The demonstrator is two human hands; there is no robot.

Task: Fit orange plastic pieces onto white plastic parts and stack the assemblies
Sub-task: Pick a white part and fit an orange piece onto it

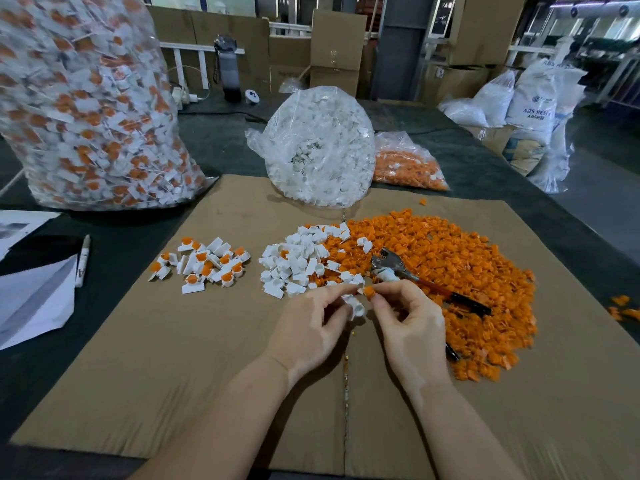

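Left hand [313,320]: fingers are gripping a small white plastic part [356,307], keeping it steady.
Right hand [410,318]: fingers are pinching a small orange plastic piece [369,292] just above, ready to push in.

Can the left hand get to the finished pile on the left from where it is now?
Probably yes: bare cardboard lies between the left hand and the finished pile. But it holds a white part.

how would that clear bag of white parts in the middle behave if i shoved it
The bag of white parts would probably sag and deform, since its thin film is crinkled. It bulges full, so likely heavyish. Standing rounded on the cardboard, it might slump over.
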